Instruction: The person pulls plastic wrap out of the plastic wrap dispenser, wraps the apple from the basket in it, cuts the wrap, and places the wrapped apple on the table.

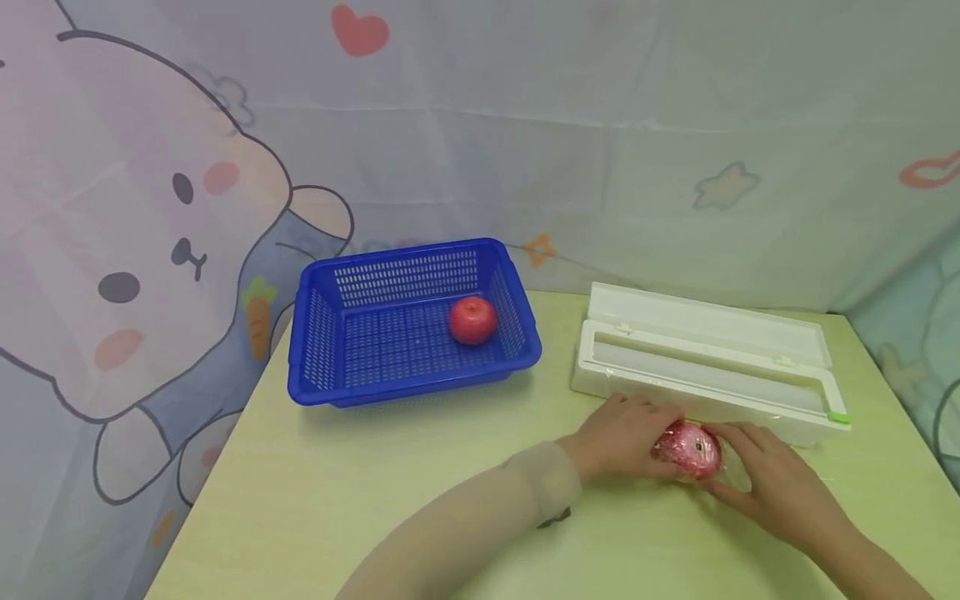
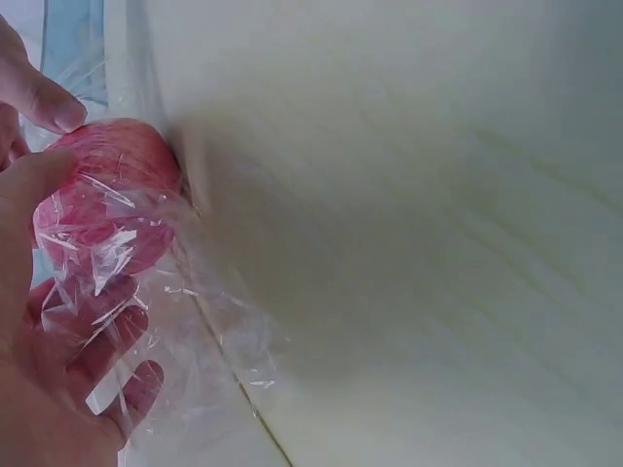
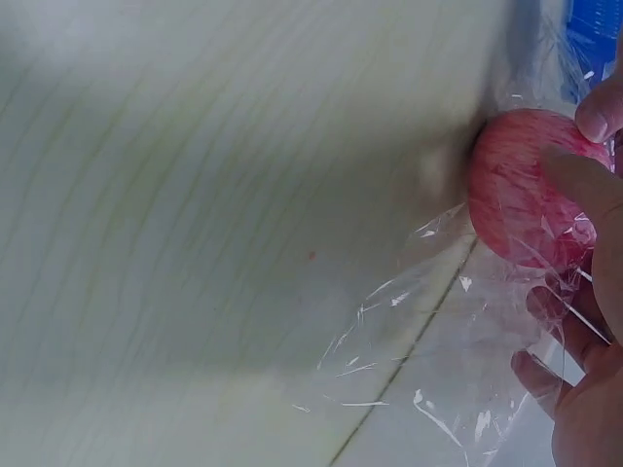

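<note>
A red apple [image 1: 688, 450], partly covered in clear plastic wrap [image 2: 224, 331], sits at the right of the table between both hands. My left hand [image 1: 624, 437] holds it from the left, thumb on its near side and fingers curved behind. On the other side, my right hand [image 1: 783, 483] grips it with thumb and fingers. Loose wrap spreads out below the apple in both wrist views, and the fingers of the right hand [image 3: 589, 360] show through it. Just behind the hands stands a white wrap dispenser [image 1: 697, 408] with its lid up and a pale roll inside.
A blue plastic basket [image 1: 412, 392] stands at the back left, with another red apple [image 1: 473, 320] in its right half. The pale wooden table [image 1: 315, 492] ends against a printed cloth [image 1: 480, 167] behind. A green piece [image 1: 837, 417] marks the dispenser's right end.
</note>
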Motion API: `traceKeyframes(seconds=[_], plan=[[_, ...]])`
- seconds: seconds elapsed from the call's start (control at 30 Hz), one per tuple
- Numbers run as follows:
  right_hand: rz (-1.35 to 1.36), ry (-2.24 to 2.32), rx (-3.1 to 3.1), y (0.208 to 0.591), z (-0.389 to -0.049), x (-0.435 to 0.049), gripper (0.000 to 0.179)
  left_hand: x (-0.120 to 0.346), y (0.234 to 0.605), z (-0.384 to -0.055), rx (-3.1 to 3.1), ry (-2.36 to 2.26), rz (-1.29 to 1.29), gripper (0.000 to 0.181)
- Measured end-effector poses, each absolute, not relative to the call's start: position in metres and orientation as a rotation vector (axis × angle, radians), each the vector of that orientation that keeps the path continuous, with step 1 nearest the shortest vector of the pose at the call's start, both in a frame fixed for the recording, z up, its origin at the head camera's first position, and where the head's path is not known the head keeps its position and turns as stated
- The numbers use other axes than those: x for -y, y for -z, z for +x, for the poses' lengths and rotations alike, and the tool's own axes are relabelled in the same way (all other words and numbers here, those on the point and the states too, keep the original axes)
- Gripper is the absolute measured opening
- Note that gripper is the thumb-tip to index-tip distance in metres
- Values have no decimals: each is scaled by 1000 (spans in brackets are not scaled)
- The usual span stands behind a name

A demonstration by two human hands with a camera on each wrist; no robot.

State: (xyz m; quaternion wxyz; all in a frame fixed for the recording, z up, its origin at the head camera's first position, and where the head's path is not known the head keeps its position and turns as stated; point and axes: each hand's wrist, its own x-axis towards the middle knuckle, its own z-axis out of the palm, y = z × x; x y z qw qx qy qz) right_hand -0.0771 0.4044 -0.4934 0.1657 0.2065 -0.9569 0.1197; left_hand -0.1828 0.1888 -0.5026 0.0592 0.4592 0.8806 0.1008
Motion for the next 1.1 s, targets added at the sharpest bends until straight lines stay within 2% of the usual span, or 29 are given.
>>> traceKeyframes(seconds=[0.27, 0.53, 0.77, 1.1], plan=[[569, -365, 2708, 496, -86, -412, 77, -189, 498, -186, -2774, -148, 1495, 78], [567, -431, 2672, 499, -87, -410, 76, -189, 491, -184, -2780, -210, 1535, 76], [527, -411, 2653, 505, -79, -412, 82, -190, 492, -185, -2771, -178, 1542, 72], [447, -392, 2710, 501, -67, -422, 81, -191, 486, -188, -2782, -134, 1528, 69]])
